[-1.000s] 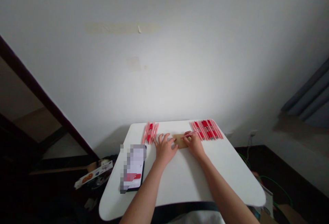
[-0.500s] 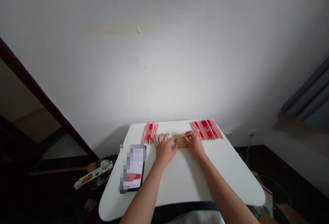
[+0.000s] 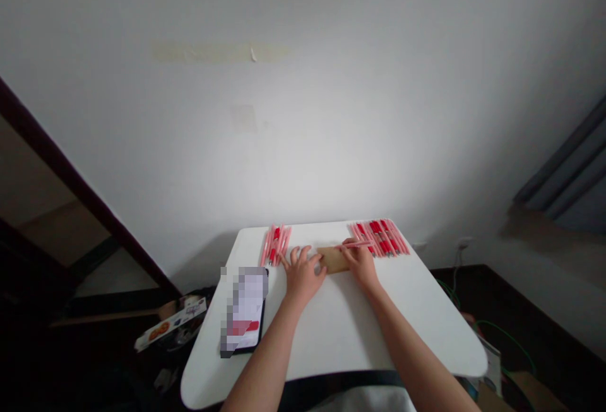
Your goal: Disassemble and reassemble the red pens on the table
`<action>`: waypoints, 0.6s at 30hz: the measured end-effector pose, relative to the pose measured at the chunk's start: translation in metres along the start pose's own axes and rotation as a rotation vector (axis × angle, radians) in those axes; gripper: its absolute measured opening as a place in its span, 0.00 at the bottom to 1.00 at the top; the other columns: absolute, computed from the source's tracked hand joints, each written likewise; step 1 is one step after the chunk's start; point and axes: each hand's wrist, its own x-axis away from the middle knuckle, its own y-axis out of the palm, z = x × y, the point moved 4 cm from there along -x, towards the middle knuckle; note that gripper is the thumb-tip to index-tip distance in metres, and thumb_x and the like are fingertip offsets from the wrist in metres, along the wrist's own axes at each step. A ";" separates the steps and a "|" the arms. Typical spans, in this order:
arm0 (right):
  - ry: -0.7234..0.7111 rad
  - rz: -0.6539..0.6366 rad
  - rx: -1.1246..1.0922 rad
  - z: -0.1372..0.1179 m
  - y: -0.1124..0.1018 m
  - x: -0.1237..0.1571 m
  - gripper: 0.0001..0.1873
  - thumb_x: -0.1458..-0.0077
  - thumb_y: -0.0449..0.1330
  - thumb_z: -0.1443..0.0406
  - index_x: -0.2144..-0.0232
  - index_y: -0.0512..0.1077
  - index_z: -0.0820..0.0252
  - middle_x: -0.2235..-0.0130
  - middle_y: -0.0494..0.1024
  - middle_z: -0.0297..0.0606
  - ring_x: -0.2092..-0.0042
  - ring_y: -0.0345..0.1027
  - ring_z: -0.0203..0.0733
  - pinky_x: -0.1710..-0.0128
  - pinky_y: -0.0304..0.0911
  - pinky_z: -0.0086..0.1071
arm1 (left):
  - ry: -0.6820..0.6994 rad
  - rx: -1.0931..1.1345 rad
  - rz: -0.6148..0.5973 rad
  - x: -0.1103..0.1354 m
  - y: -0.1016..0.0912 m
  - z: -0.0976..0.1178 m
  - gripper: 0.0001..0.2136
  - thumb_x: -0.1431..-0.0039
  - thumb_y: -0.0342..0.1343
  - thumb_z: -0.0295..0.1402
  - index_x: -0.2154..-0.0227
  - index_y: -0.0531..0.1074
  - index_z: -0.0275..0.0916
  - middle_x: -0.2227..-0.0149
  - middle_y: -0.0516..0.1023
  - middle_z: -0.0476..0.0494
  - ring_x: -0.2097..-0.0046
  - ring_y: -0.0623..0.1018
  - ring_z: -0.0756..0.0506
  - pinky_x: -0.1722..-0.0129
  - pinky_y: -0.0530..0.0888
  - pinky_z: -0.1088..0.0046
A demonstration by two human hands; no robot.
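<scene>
A small brown piece of card or paper [image 3: 334, 260] lies flat on the white table [image 3: 343, 323]. My left hand [image 3: 303, 273] is open, its fingers spread on the tabletop and its thumb and index at the card's left edge. My right hand [image 3: 362, 265] pinches a slim pink pen [image 3: 355, 245] above the card's right end. The pen lies almost level, its left end near the card's top edge. To the left of my left hand is a small group of pink and red pens [image 3: 276, 245]. A larger row of pink and red pens [image 3: 381, 238] lies beyond my right hand.
A phone [image 3: 243, 311], its screen partly pixelated, lies at the table's left side by my left forearm. The wall [image 3: 303, 166] rises behind the table. Boxes [image 3: 170, 323] and clutter stand on the floor at the left, with green cable [image 3: 509, 333] at the right.
The pen in my right hand has tipped to a flatter angle over the card. My left hand stays where it was. The whole view has shifted slightly.
</scene>
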 end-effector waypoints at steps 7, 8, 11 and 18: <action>0.065 0.083 -0.317 -0.001 -0.008 0.001 0.16 0.48 0.58 0.51 0.69 0.72 0.59 0.64 0.78 0.40 0.60 0.70 0.44 0.56 0.64 0.37 | 0.004 -0.014 0.008 0.000 0.002 -0.002 0.14 0.45 0.55 0.43 0.56 0.74 0.55 0.43 0.68 0.48 0.39 0.59 0.34 0.40 0.39 0.32; 0.089 0.105 -0.333 0.000 -0.009 0.001 0.17 0.48 0.58 0.51 0.70 0.72 0.59 0.65 0.78 0.40 0.61 0.70 0.44 0.57 0.64 0.37 | 0.006 -0.015 0.010 0.000 0.002 -0.002 0.14 0.45 0.55 0.43 0.56 0.74 0.55 0.43 0.68 0.48 0.39 0.59 0.34 0.40 0.39 0.32; 0.169 0.180 -0.370 0.004 -0.011 0.002 0.18 0.49 0.59 0.51 0.73 0.74 0.59 0.64 0.78 0.40 0.59 0.69 0.44 0.56 0.64 0.38 | 0.006 -0.020 0.015 0.000 0.002 -0.003 0.14 0.45 0.55 0.44 0.55 0.74 0.56 0.43 0.68 0.48 0.39 0.59 0.33 0.40 0.40 0.32; 0.331 0.244 -0.879 0.012 -0.009 -0.001 0.09 0.57 0.66 0.60 0.73 0.76 0.58 0.53 0.75 0.38 0.51 0.68 0.42 0.55 0.68 0.34 | -0.013 -0.005 -0.001 0.000 0.002 -0.003 0.15 0.45 0.56 0.44 0.54 0.73 0.56 0.43 0.68 0.47 0.39 0.58 0.34 0.39 0.38 0.34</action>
